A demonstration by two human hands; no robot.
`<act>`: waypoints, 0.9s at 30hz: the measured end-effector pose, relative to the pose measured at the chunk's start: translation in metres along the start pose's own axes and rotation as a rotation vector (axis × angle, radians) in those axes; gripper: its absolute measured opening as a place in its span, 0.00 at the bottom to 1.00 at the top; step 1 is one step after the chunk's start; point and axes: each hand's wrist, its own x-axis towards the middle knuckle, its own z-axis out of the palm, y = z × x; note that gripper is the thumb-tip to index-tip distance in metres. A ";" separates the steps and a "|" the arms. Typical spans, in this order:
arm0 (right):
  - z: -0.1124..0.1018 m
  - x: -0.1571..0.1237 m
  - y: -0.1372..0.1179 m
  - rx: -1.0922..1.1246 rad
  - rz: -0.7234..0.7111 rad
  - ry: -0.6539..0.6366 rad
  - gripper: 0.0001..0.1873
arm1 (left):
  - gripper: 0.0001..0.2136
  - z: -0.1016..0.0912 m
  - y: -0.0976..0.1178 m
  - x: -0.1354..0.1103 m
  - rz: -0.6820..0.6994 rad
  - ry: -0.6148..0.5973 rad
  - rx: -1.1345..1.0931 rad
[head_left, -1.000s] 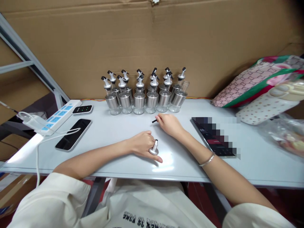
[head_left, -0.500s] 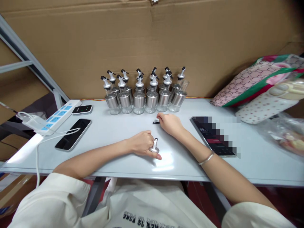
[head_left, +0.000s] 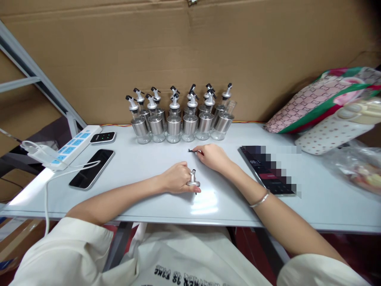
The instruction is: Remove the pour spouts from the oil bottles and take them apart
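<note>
My left hand (head_left: pixel 176 177) is closed around a silver bottle pourer (head_left: pixel 193 182). Its flared disc rests by my thumb, its narrow spout points up, and a small dark tip shows below the thumb. Further up the table, my right hand (head_left: pixel 212 156) has its thumb and forefinger together on a small black flap cap (head_left: pixel 191 150), which sticks out to the left of the fingertips. Behind both hands stand several glass bottles with steel sleeves (head_left: pixel 173 126), most topped with silver pourers and black flaps. The front right bottle (head_left: pixel 224 124) has an open glass neck without a pourer.
On the left lie a phone (head_left: pixel 92 170) with a white cable, a small black device (head_left: pixel 102 137) and a power strip (head_left: pixel 76 145). To the right are a tablet-like screen (head_left: pixel 262 169), a dotted flask (head_left: pixel 330 133), a patterned bag (head_left: pixel 309 101) and a plastic bag (head_left: pixel 357 167).
The black flap cap has shifted slightly left and away from me, with my right fingertips on it. My left hand and the pourer have moved up a little, the pourer now more upright.
</note>
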 end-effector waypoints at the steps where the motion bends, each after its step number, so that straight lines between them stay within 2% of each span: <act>1: 0.000 0.000 0.000 0.003 -0.007 0.001 0.20 | 0.39 0.000 0.000 0.000 -0.020 0.007 -0.011; 4: -0.001 0.000 0.001 0.038 -0.029 0.031 0.19 | 0.38 -0.001 0.001 0.001 -0.105 0.037 -0.083; 6: -0.004 -0.001 0.001 0.133 -0.081 0.064 0.17 | 0.37 -0.003 0.001 0.002 -0.220 0.094 -0.203; 10: -0.010 -0.006 -0.004 0.536 -0.244 0.045 0.13 | 0.36 -0.006 -0.001 0.002 -0.462 0.249 -0.582; 13: -0.011 -0.010 -0.010 0.759 -0.279 -0.019 0.13 | 0.36 -0.006 -0.002 0.001 -0.416 0.260 -0.685; 16: -0.009 -0.010 -0.012 0.875 -0.294 -0.092 0.14 | 0.36 -0.005 -0.001 0.000 -0.321 0.255 -0.622; 18: -0.008 -0.009 -0.011 0.967 -0.330 -0.192 0.14 | 0.36 -0.004 -0.001 -0.001 -0.301 0.275 -0.597; 21: -0.008 -0.007 -0.008 1.094 -0.342 -0.307 0.17 | 0.37 -0.004 0.000 -0.001 -0.349 0.302 -0.643; 24: -0.009 -0.008 -0.009 1.144 -0.329 -0.334 0.20 | 0.40 -0.004 0.000 -0.001 -0.398 0.307 -0.694; 27: -0.008 -0.010 -0.012 1.187 -0.324 -0.365 0.22 | 0.42 -0.003 -0.001 -0.002 -0.384 0.323 -0.719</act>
